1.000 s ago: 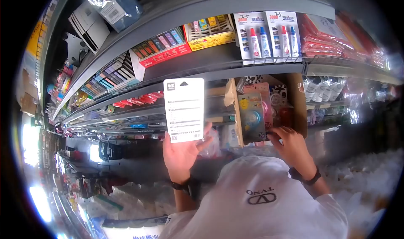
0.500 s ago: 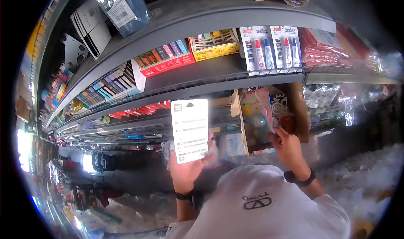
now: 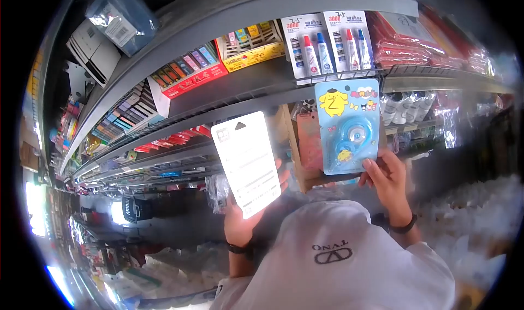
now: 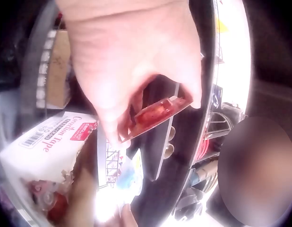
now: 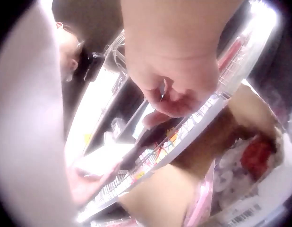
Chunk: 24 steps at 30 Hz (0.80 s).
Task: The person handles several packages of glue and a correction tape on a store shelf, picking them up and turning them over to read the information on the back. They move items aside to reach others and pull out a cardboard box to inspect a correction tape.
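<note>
Left hand (image 3: 240,218) grips a white-backed card (image 3: 248,162); right hand (image 3: 388,182) pinches a blue blister pack (image 3: 347,125) beneath "3000" glue cards (image 3: 305,51).

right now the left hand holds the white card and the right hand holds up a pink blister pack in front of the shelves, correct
Not quite: the colour is wrong. The right hand holds up a blue blister pack, not a pink one, as the head view shows. The left hand does hold the white card.

I'm holding both forearms raised before me, well apart, my left grip (image 3: 241,216) and right grip (image 3: 387,180) each pinching with curled fingers and thumb.
</note>
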Tool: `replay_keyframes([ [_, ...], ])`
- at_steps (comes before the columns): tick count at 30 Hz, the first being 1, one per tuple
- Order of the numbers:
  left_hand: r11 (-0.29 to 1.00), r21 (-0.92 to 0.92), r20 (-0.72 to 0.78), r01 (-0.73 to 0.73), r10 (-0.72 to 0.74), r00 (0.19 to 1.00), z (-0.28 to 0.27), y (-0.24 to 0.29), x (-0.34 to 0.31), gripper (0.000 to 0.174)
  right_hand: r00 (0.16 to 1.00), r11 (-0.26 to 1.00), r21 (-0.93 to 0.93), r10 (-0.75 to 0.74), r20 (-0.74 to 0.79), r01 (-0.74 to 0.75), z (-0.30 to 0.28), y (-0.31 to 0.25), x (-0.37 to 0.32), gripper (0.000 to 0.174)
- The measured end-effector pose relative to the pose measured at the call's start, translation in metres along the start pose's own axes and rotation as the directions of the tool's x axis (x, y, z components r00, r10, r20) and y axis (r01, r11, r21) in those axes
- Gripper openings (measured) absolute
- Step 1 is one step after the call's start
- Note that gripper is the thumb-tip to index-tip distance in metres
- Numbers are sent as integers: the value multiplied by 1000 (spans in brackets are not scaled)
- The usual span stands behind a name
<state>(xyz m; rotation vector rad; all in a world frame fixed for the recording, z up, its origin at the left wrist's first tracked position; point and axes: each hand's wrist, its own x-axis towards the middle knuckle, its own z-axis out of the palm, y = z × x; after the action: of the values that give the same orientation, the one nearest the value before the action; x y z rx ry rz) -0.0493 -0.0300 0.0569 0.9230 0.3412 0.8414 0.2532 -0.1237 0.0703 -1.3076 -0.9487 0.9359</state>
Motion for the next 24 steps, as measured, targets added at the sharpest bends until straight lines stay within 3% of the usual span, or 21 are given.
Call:
replay_keyframes([
  [5, 995, -70, 33, -75, 78, 996, 2, -9, 2, 92, 1000, 1000, -8, -18, 22, 18, -7, -1, 0, 18],
  [10, 983, 2, 1, -186, 186, 983, 2, -12, 4, 91, 1000, 1000, 23, -15, 3, 15, -14, 1, 0, 19],
  [12, 992, 38, -93, -118, 121, 988, 1, -10, 2, 112, 999, 999, 24, -35, -27, 36, -15, 5, 1, 17],
  [13, 992, 41, -91, -119, 123, 988, 1, -9, 2, 111, 999, 999, 35, -40, -28, 41, -15, 6, 1, 17],
  [17, 975, 104, 36, -194, 191, 981, 4, -10, 8, 85, 997, 998, 38, -56, -45, 58, -18, 8, 0, 17],
  [20, 973, 130, 10, -192, 192, 981, 6, -10, 8, 89, 993, 997, 8, -77, -90, 78, -23, 9, -2, 21],
  [24, 993, -9, -105, -120, 118, 987, 4, -8, 8, 104, 980, 992, -20, -126, -157, 125, -38, 12, -1, 23],
])
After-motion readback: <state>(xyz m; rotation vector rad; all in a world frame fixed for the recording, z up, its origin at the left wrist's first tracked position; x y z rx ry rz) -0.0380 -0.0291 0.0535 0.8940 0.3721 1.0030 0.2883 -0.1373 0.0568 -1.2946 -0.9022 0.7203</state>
